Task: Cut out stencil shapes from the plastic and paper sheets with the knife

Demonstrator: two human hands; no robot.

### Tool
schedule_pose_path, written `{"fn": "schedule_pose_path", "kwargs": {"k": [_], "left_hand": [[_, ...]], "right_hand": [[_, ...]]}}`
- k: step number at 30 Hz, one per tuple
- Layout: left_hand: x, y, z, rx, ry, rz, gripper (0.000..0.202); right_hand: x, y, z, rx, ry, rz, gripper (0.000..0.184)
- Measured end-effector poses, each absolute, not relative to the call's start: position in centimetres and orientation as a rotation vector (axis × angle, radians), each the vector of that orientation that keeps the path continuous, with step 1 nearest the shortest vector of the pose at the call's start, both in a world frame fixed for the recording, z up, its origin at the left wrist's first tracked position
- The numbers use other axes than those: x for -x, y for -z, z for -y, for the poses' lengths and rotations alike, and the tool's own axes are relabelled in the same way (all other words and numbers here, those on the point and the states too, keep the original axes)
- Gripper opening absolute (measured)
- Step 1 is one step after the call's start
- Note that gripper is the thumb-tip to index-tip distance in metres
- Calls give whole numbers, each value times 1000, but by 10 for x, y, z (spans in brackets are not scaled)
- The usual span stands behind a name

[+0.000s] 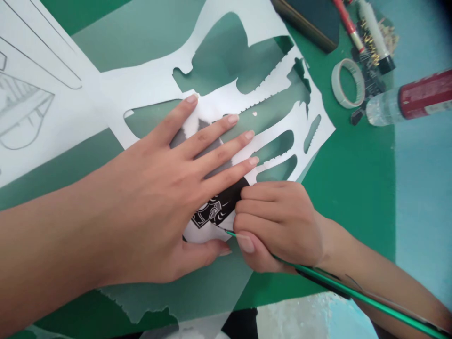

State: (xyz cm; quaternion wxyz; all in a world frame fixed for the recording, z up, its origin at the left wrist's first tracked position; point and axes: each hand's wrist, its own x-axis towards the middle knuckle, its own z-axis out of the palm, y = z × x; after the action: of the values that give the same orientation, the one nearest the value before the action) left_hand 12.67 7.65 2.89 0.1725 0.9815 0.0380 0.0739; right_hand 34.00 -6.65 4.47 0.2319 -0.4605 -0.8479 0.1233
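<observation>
My left hand (176,160) lies flat, fingers spread, over a white paper sheet (155,77) with several curved shapes cut out of it. Its fingers cover part of a black-and-grey printed figure (229,200) with fine white lines. Closed in a fist, my right hand (275,226) holds a long, slim green-handled tool (374,301) low to the sheet. The tool's thin dark tip touches the edge of the black print beside my left thumb; whether it is a blade or a brush I cannot tell. A translucent sheet (208,287) lies under the paper.
On the green table (356,197), a drawing sheet (52,117) with pencil lines is at the left. A tape roll (348,84), a red-labelled bottle (409,99), a dark box (310,23), a red pencil (349,26) and a clear tube (376,35) lie at the upper right.
</observation>
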Motion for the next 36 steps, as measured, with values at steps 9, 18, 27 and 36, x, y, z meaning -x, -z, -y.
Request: {"fn": "schedule_pose_path", "kwargs": {"k": [9,18,27,36], "left_hand": [[-126,-35,-75,-2794,-210,-89,92],[-125,-34,-76,-2825,-210,-78,93],[-124,-33,-77,-2787,-200,-85,95],[-125,-32,-77,-2820,-214,-66,95]], "right_hand": [[-340,-46,65,1266,-348,2343,45],[-346,-48,65,1235,-348,2451,49],[-354,-53,59,1205,-385,2520,48],[-355,-54,59,1178,-371,2531,48]]}}
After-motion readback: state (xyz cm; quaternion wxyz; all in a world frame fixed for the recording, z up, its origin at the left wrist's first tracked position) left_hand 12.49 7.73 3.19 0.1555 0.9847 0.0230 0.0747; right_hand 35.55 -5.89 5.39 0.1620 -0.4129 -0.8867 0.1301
